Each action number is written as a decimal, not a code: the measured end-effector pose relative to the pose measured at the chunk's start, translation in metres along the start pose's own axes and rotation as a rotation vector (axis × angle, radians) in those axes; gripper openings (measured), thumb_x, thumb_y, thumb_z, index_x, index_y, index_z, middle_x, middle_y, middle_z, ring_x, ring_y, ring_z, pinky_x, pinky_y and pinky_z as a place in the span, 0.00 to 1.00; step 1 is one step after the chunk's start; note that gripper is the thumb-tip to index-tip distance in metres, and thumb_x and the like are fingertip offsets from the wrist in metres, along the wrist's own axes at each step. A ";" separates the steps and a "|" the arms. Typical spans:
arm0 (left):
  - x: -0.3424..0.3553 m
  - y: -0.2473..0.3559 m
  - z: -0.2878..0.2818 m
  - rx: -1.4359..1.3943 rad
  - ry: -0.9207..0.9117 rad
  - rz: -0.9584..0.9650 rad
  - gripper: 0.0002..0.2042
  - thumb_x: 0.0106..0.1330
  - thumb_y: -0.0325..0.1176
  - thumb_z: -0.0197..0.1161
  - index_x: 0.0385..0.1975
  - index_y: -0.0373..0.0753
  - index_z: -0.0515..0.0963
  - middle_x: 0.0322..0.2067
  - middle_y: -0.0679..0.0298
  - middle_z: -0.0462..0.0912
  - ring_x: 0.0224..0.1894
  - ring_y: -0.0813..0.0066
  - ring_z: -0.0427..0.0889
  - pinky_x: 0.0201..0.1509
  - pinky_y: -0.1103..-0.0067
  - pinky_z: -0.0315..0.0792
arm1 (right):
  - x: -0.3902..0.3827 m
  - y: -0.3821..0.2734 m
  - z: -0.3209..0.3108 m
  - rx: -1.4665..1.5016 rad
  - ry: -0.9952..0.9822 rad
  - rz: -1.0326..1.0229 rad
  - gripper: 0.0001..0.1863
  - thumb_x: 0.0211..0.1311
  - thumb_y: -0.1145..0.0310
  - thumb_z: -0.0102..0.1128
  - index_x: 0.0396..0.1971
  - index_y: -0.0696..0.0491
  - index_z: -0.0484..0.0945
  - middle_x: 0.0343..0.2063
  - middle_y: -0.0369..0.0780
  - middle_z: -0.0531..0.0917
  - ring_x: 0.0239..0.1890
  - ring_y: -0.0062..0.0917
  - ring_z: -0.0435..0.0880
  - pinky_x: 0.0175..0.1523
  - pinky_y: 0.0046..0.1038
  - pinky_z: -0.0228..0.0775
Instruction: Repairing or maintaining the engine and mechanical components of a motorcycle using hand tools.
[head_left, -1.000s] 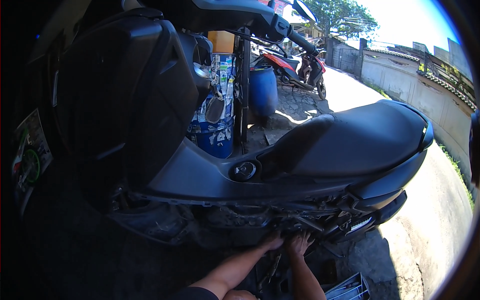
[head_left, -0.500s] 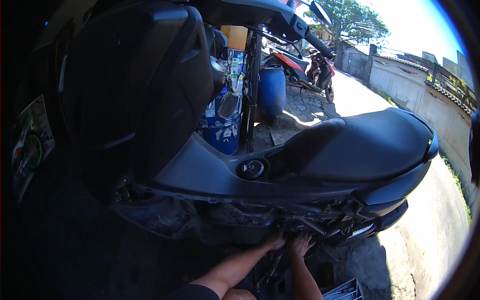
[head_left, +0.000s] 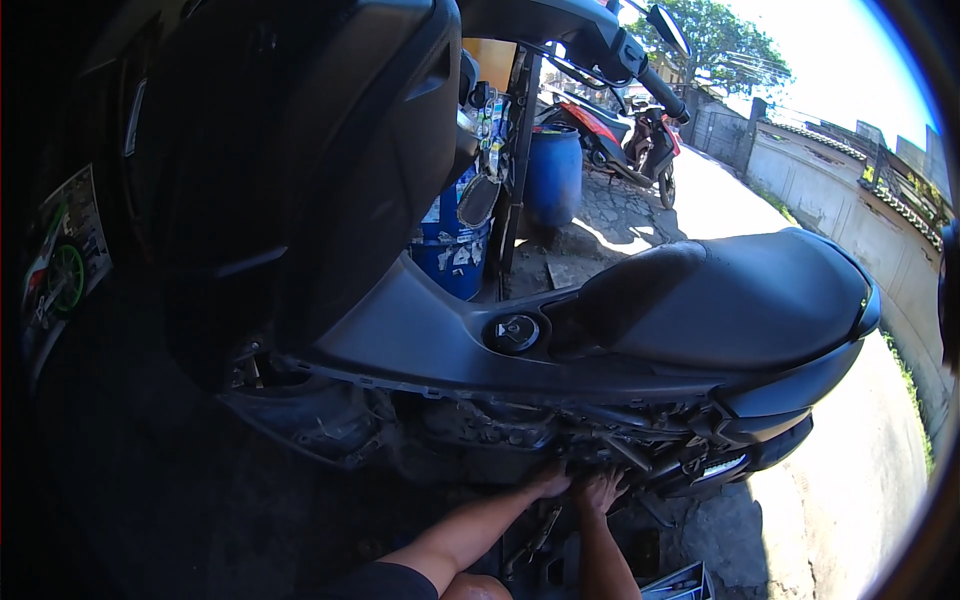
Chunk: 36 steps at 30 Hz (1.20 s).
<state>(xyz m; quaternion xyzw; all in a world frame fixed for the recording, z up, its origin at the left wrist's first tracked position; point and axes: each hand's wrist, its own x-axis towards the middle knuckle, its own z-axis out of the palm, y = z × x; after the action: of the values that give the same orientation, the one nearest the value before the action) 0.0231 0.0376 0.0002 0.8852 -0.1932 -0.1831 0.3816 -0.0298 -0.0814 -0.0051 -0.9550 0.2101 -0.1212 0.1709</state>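
A dark scooter (head_left: 420, 330) stands side-on before me, its lower side panel off so that dark engine and frame parts (head_left: 600, 432) lie bare. Both my hands reach in low under that side, close together. My left hand (head_left: 549, 481) is against the underside parts, its fingertips lost in shadow. Just right of it, my right hand (head_left: 601, 488) has its fingers bent over the dark parts below a metal tube (head_left: 628, 452). Whatever they grip is too dark and small to make out.
A tray with compartments (head_left: 680, 582) lies on the ground by my right forearm. Behind the scooter stand a blue drum (head_left: 555, 175), a sticker-covered blue barrel (head_left: 450, 262) and a red scooter (head_left: 610, 140). A wall (head_left: 820, 185) runs along the sunlit lane at right.
The view has shifted slightly, so the scooter's front and the background sit a little further right. Both hands stay at the same place under the scooter's side.
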 end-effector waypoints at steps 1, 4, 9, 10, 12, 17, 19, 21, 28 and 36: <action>-0.001 0.001 0.000 0.003 0.006 0.000 0.31 0.66 0.53 0.49 0.65 0.43 0.61 0.60 0.46 0.69 0.62 0.51 0.69 0.64 0.66 0.64 | 0.000 -0.002 -0.001 0.010 0.010 0.000 0.32 0.57 0.52 0.50 0.56 0.59 0.71 0.64 0.49 0.64 0.69 0.45 0.53 0.68 0.59 0.40; 0.004 -0.005 0.005 -0.019 0.020 0.021 0.30 0.67 0.53 0.49 0.66 0.44 0.60 0.61 0.47 0.68 0.63 0.51 0.68 0.64 0.66 0.63 | -0.002 -0.008 -0.010 0.029 -0.032 0.046 0.32 0.57 0.52 0.51 0.57 0.59 0.70 0.64 0.49 0.63 0.70 0.45 0.51 0.69 0.59 0.39; 0.011 -0.007 0.013 -0.023 0.002 0.002 0.28 0.67 0.52 0.49 0.65 0.47 0.62 0.61 0.47 0.68 0.62 0.51 0.68 0.64 0.66 0.64 | -0.001 -0.001 -0.009 0.036 -0.030 0.037 0.33 0.58 0.52 0.50 0.58 0.59 0.69 0.65 0.49 0.61 0.71 0.45 0.49 0.69 0.60 0.37; 0.017 -0.014 0.019 -0.034 -0.007 0.006 0.27 0.67 0.51 0.49 0.64 0.46 0.64 0.60 0.46 0.69 0.62 0.51 0.69 0.63 0.66 0.64 | -0.001 -0.001 -0.010 0.031 -0.034 0.036 0.33 0.58 0.53 0.50 0.59 0.59 0.69 0.66 0.49 0.61 0.71 0.45 0.49 0.69 0.60 0.36; 0.027 -0.034 0.025 -0.040 0.002 -0.001 0.27 0.67 0.51 0.49 0.62 0.45 0.65 0.58 0.45 0.70 0.61 0.51 0.70 0.62 0.66 0.65 | -0.002 -0.012 -0.013 0.050 -0.039 0.030 0.32 0.58 0.53 0.49 0.59 0.59 0.69 0.66 0.49 0.61 0.71 0.45 0.49 0.69 0.61 0.36; 0.025 -0.030 0.025 -0.005 0.055 -0.010 0.27 0.66 0.51 0.51 0.58 0.40 0.69 0.53 0.44 0.75 0.57 0.49 0.73 0.59 0.65 0.67 | -0.002 -0.006 -0.012 0.040 -0.059 0.040 0.31 0.58 0.54 0.48 0.57 0.59 0.70 0.65 0.50 0.62 0.71 0.45 0.50 0.69 0.61 0.37; 0.014 -0.016 0.019 0.006 0.048 0.003 0.28 0.65 0.52 0.50 0.57 0.37 0.70 0.52 0.42 0.75 0.56 0.47 0.74 0.59 0.64 0.67 | -0.002 -0.001 -0.009 0.031 -0.001 0.012 0.28 0.58 0.55 0.49 0.53 0.59 0.74 0.63 0.49 0.65 0.70 0.42 0.52 0.68 0.63 0.36; 0.016 -0.013 0.019 0.015 0.051 0.017 0.30 0.65 0.53 0.50 0.56 0.33 0.70 0.51 0.40 0.75 0.56 0.46 0.74 0.59 0.63 0.67 | 0.000 0.005 0.004 0.018 0.064 0.020 0.27 0.58 0.56 0.48 0.52 0.58 0.75 0.63 0.49 0.66 0.70 0.42 0.52 0.68 0.62 0.36; 0.015 -0.024 0.020 0.014 0.100 0.072 0.29 0.65 0.54 0.50 0.56 0.34 0.70 0.51 0.40 0.75 0.56 0.45 0.74 0.59 0.63 0.67 | -0.005 -0.008 -0.014 0.048 -0.009 -0.005 0.27 0.58 0.57 0.49 0.52 0.60 0.74 0.63 0.48 0.65 0.71 0.42 0.51 0.68 0.62 0.35; 0.027 -0.037 0.026 0.001 0.083 0.032 0.30 0.65 0.55 0.50 0.56 0.34 0.71 0.51 0.40 0.75 0.56 0.46 0.74 0.59 0.63 0.67 | -0.002 -0.009 -0.008 0.069 0.020 0.006 0.29 0.56 0.56 0.51 0.53 0.61 0.73 0.63 0.49 0.65 0.70 0.42 0.52 0.68 0.63 0.36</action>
<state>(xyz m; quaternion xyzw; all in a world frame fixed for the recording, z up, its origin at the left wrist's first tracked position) 0.0412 0.0323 -0.0483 0.8889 -0.1917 -0.1399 0.3918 -0.0309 -0.0750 0.0050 -0.9466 0.2104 -0.1372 0.2020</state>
